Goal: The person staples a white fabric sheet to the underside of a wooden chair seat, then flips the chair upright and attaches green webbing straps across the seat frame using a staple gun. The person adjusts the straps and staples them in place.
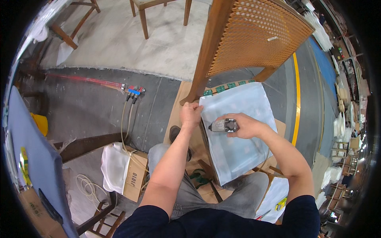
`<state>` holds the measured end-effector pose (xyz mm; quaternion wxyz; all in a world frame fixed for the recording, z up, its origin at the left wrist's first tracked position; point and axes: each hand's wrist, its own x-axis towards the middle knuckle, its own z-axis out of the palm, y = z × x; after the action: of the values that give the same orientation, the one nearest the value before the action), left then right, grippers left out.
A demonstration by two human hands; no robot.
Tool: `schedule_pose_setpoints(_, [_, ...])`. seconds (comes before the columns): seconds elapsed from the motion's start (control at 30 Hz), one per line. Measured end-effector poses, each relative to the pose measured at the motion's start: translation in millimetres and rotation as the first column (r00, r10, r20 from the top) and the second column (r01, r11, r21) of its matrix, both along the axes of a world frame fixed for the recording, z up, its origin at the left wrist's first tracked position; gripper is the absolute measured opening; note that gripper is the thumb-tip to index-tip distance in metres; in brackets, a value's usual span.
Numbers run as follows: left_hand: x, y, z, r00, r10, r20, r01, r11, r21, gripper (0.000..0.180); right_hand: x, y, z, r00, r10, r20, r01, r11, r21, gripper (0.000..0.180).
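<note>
A wooden chair with a woven cane back (264, 35) is in front of me, its seat covered by a translucent white fabric sheet (242, 158). Green webbing straps (231, 85) show along the seat's far edge. My left hand (191, 115) is closed at the sheet's left edge, near the far left corner, pinching the fabric. In my right hand (246, 126) is a grey and black air staple gun (224, 125), held over the left part of the seat with its nose toward the left edge. The nose tip does not show clearly.
Left on the floor, hoses (126, 123) run from a blue and red air manifold (134, 91) toward me. A cardboard box (135, 176) with white padding stands by my left leg. Other chairs (162, 6) are at the far side. A yellow floor line (297, 99) runs at right.
</note>
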<state>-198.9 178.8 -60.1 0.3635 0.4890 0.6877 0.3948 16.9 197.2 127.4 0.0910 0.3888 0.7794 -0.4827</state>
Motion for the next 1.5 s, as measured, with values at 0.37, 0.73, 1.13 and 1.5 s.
schedule_pose_setpoints(0.37, [-3.0,1.3,16.9,0.992,-0.059,0.108,0.072,0.99,-0.124,0.021,-16.2,2.3,-16.0,0.991,0.084,0.105,-0.093,0.992,0.087,0.068])
schedule_pose_setpoints(0.73, [-6.6,5.1,19.3,0.99,-0.102,0.094,0.116,0.98,-0.163,0.024,-28.2,11.0,-18.1,0.96,0.127,0.249,-0.151,0.985,0.079,0.068])
schedule_pose_setpoints(1.13, [-5.3,3.0,12.3,0.932,-0.001,0.363,0.033,0.996,-0.082,0.021,69.8,31.4,-55.5,0.804,-0.574,0.154,0.579,0.7,-0.417,0.043])
schedule_pose_setpoints(1.5, [5.9,-2.9,27.7,0.778,0.269,0.567,-0.099,0.945,-0.313,0.019,-5.2,70.4,-35.5,0.908,-0.392,0.15,0.264,0.812,0.52,0.04])
